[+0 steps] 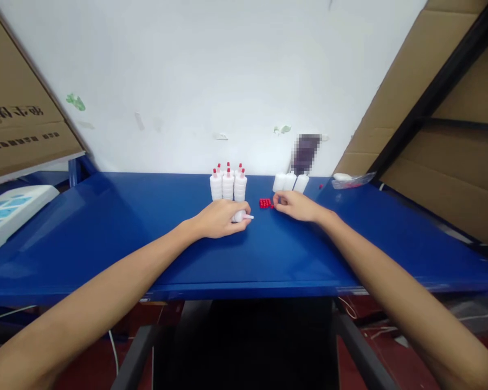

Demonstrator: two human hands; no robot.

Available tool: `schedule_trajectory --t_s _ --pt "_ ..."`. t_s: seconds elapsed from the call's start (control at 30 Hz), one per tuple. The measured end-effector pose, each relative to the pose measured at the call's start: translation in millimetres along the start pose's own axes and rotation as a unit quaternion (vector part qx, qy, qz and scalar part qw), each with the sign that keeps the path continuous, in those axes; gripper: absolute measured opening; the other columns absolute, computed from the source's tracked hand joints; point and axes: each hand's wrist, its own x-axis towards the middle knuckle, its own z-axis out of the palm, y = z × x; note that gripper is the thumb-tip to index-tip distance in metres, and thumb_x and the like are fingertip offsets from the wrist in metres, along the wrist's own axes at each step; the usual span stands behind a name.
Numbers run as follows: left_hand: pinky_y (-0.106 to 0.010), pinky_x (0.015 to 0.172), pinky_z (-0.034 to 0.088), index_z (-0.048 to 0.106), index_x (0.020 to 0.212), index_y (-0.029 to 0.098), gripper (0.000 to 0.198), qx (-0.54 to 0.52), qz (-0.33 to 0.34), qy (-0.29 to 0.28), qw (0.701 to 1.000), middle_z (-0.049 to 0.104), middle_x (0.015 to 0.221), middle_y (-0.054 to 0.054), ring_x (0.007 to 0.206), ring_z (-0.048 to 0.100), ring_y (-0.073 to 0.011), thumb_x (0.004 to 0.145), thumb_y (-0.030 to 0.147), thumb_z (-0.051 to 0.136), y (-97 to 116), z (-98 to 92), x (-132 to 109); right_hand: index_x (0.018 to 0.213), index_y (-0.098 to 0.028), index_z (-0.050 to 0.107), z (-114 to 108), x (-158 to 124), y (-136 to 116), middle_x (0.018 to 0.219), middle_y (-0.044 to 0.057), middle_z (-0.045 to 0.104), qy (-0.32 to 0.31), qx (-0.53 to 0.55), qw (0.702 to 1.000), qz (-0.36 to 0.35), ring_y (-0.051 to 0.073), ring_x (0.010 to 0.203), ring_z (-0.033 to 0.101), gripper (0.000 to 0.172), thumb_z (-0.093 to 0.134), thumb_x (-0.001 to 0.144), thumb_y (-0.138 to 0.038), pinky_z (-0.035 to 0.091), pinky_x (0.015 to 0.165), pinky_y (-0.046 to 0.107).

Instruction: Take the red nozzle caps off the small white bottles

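My left hand (222, 219) is wrapped around a white squeeze bottle (239, 216) lying on its side, its bare pale nozzle pointing right. Most of that bottle is hidden by my fingers. My right hand (296, 206) is closed in a pinch on a small red cap (272, 206), just right of a tight block of red caps (264, 203). Behind my left hand several white squeeze bottles (228, 187) stand upright in rows, with red caps on their nozzles.
Three white bottles (289, 183) without visible nozzles are behind my right hand. Farther right are a loose red cap (321, 186) and a clear plastic bag (353, 181). A white device (18, 211) sits at the blue table's (106, 233) left end. Cardboard flanks both sides.
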Motion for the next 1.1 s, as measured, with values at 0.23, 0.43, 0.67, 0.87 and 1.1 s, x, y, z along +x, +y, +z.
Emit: schedule_trajectory --t_s 0.23,0.43,0.67,0.87,1.1 --pt "-0.027 0.063 0.040 0.067 0.103 0.019 0.030 -0.002 -0.006 -0.001 1.000 0.073 0.086 -0.004 0.071 0.064 -0.0176 0.097 0.043 0.049 -1 0.4 0 0.088 -0.020 0.059 5 0 6 0.065 -0.002 0.055 0.013 -0.009 1.000 0.007 0.015 0.060 0.049 0.008 0.055 0.086 -0.027 0.031 0.061 0.028" --pt "-0.028 0.063 0.040 0.068 0.107 0.020 0.033 0.021 -0.011 0.017 1.000 0.075 0.091 -0.004 0.073 0.066 -0.0187 0.097 0.045 0.049 -10 2.0 0 0.084 -0.021 0.057 3 -6 0 0.068 -0.001 0.060 0.011 -0.027 0.999 0.015 0.015 0.063 0.051 0.005 0.056 0.084 -0.026 0.031 0.061 0.027" --pt "-0.028 0.064 0.042 0.067 0.107 0.021 0.030 0.025 0.000 0.023 0.999 0.077 0.096 -0.004 0.076 0.068 -0.0193 0.097 0.044 0.050 -13 4.7 0 0.083 -0.022 0.056 3 -7 -6 0.071 -0.002 0.062 0.005 -0.046 0.999 0.020 0.014 0.063 0.051 0.011 0.059 0.087 -0.031 0.030 0.061 0.027" --pt "-0.029 0.065 0.042 0.066 0.106 0.021 0.029 0.028 0.008 0.014 0.999 0.076 0.094 -0.003 0.075 0.068 -0.0192 0.098 0.043 0.049 -8 1.3 -1 0.091 -0.020 0.063 4 -4 5 0.069 -0.002 0.059 0.017 0.027 0.999 0.006 0.013 0.062 0.050 0.017 0.063 0.087 -0.037 0.032 0.062 0.027" --pt "-0.029 0.065 0.043 0.067 0.105 0.021 0.029 0.018 -0.024 0.017 0.999 0.076 0.090 -0.002 0.073 0.068 -0.0191 0.097 0.043 0.050 -8 -0.4 -3 0.090 -0.018 0.071 6 -1 9 0.066 -0.002 0.058 0.034 0.063 0.997 -0.002 0.013 0.060 0.049 0.018 0.063 0.087 -0.033 0.033 0.061 0.028"
